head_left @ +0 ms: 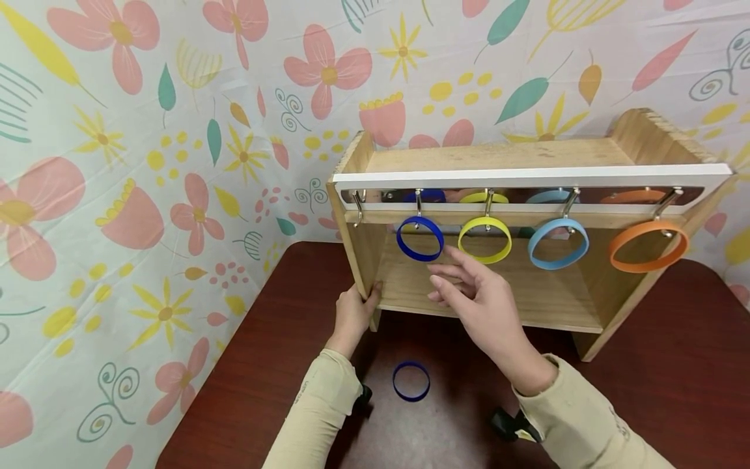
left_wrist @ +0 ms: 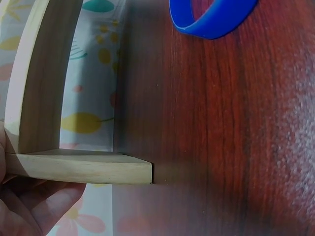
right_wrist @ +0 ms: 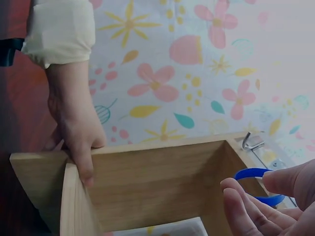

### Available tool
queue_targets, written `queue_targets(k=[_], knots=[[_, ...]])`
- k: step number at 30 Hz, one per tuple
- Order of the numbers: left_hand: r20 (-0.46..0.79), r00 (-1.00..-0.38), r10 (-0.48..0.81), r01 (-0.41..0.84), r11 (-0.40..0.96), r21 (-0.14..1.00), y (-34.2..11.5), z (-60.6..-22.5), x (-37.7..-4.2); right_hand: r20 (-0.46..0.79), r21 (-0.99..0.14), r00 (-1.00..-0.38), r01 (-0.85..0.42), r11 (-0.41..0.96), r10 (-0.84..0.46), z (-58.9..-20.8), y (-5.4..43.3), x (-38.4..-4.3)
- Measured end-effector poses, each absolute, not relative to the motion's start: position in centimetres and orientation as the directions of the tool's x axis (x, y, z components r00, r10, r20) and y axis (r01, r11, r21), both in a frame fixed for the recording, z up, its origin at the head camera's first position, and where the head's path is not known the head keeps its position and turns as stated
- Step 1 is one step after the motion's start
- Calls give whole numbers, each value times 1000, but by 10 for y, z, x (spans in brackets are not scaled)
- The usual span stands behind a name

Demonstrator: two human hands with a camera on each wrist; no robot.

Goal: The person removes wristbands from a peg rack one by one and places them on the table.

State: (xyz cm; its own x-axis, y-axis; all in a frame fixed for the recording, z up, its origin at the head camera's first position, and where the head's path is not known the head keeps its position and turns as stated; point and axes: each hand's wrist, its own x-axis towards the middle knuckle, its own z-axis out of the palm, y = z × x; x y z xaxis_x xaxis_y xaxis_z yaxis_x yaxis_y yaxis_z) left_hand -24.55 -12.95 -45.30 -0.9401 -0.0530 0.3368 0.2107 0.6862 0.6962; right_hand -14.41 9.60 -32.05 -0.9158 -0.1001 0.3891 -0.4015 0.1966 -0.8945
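Observation:
A small wooden shelf (head_left: 433,273) stands on the table, and my left hand (head_left: 351,316) grips the lower corner of its left side panel. The left wrist view has those fingers around the wooden edge (left_wrist: 83,167). Under the front rail, a blue ring (head_left: 420,239) hangs from a metal hook (head_left: 418,203). My right hand (head_left: 483,303) is raised right beside this ring, fingers loosely bent and thumb apart from them. In the right wrist view its thumb and fingertips overlap the blue ring (right_wrist: 253,173). Another blue ring (head_left: 411,382) lies on the table in front of the shelf.
Yellow (head_left: 485,240), light blue (head_left: 558,243) and orange rings (head_left: 648,247) hang on hooks farther right. The leftmost hook (head_left: 358,210) bears no ring. Behind the dark red table (head_left: 246,384) hangs a flower-patterned cloth (head_left: 176,163).

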Motion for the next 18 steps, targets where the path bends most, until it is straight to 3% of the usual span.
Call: queue_targets(k=[18], knots=[[350,-935,-60,215,687,694,-128,-452,-244,381,-923,-924,-382,38,-32,-314,88,-149]])
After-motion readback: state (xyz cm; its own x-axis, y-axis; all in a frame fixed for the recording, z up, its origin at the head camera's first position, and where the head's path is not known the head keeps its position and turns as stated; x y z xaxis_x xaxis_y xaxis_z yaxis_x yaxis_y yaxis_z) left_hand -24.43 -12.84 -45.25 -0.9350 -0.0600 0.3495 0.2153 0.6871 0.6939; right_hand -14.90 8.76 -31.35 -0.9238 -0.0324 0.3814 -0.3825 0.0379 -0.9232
